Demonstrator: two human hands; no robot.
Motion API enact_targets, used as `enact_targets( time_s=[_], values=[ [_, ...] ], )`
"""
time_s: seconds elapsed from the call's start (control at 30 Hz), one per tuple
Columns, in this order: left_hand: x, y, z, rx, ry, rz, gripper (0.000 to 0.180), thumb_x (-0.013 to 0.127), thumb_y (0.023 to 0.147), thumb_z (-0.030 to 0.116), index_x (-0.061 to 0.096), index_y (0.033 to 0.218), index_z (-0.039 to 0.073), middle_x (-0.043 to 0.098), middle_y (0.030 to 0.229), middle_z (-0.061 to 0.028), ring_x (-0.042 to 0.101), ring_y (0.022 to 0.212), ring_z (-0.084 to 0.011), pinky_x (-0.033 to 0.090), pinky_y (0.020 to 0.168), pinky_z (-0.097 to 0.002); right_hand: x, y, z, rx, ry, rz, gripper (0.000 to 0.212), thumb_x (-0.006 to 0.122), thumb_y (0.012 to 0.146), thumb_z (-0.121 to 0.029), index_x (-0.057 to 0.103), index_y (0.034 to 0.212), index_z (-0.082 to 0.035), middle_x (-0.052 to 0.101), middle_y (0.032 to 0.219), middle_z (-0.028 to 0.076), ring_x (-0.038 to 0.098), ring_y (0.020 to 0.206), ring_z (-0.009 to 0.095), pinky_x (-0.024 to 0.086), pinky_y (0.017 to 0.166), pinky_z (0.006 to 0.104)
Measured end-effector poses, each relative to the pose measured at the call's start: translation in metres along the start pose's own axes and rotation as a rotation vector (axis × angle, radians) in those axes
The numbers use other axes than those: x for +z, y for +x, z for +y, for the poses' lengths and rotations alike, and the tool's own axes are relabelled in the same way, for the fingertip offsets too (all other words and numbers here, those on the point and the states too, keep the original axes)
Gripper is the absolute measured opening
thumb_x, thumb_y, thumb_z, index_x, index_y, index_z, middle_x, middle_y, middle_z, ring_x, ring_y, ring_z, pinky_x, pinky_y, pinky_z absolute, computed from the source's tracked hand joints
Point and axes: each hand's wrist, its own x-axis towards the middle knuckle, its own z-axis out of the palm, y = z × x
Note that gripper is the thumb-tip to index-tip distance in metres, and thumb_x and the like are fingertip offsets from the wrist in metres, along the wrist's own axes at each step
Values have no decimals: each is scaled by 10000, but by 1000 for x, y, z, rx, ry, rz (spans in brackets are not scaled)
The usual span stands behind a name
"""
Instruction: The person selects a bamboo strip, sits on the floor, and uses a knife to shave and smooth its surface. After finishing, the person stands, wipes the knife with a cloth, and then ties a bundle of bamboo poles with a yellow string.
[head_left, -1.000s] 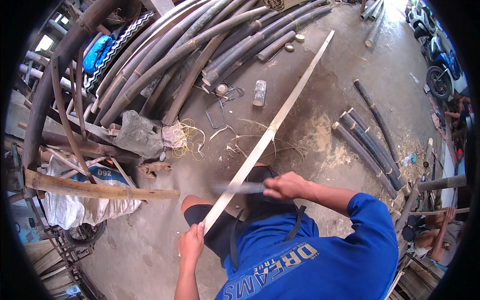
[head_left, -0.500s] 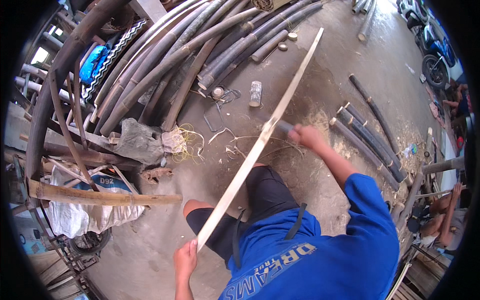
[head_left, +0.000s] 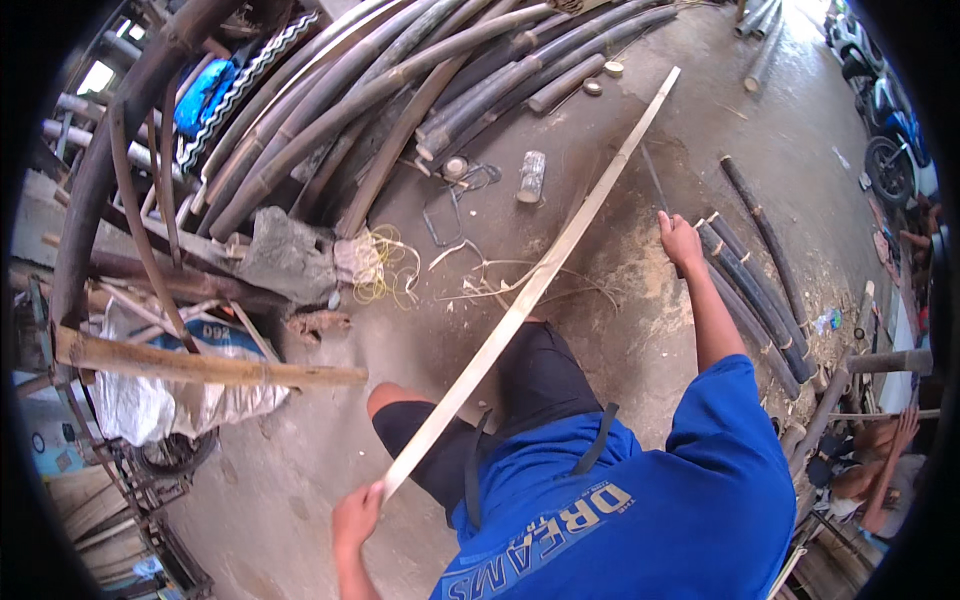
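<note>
A long pale split-bamboo strip (head_left: pixel 497 340) runs slantwise from my lower left to the upper right, across in front of my legs. My left hand (head_left: pixel 357 515) is closed around its near end. To the right of the strip, my right hand (head_left: pixel 681 242) grips a knife, its handle hidden in my fingers. The thin dark blade (head_left: pixel 654 178) points up and away, apart from the strip at the hand and close to it near the tip.
Long bamboo poles (head_left: pixel 330 120) are piled at the upper left. Cut dark bamboo lengths (head_left: pixel 750 275) lie on the floor at right. A short log piece (head_left: pixel 531 177) stands ahead. A bamboo rail (head_left: pixel 210 372) juts in from the left. Motorbikes (head_left: pixel 890 150) and people are at far right.
My right hand, blurred with the blade at the strip before, has swung right and upward, away from it. My left hand with the strip's near end has shifted slightly left.
</note>
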Motion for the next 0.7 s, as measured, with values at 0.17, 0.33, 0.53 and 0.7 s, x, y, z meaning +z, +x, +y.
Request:
enact_targets(
  time_s=[0.17, 0.33, 0.53, 0.7],
  values=[
    [80, 72, 123, 646, -53, 455, 761, 805, 872, 375, 512, 1460, -8, 607, 1270, -269, 617, 1144, -424, 489, 981, -521, 8, -52, -17, 79, 537, -262, 470, 632, 1018, -383, 522, 1324, -43, 652, 883, 143, 667, 691, 223, 550, 623, 368],
    [133, 144, 139, 434, 30, 275, 473, 715, 954, 304, 602, 1277, -22, 642, 1244, -285, 651, 1106, -447, 527, 908, -521, -28, -120, -38, -425, 195, -210, 469, 638, 979, -252, 525, 1394, -66, 709, 1017, 288, 683, 1022, 481, 541, 864, 530],
    [85, 148, 157, 466, -273, -189, 440, 595, 1041, 363, 647, 890, -47, 674, 768, -246, 698, 783, -376, 524, 745, -483, -20, -255, -99, -690, 117, -610, 439, 570, 1022, -468, 568, 1251, -93, 716, 911, 258, 704, 851, 486, 567, 758, 564],
    [73, 138, 157, 451, -327, -249, 471, 624, 1029, 383, 637, 832, -44, 644, 698, -197, 637, 673, -316, 502, 689, -439, 25, -268, -98, -925, 117, -464, 433, 545, 1029, -508, 588, 1189, -109, 710, 856, 221, 706, 762, 455, 581, 690, 547]
  ],
)
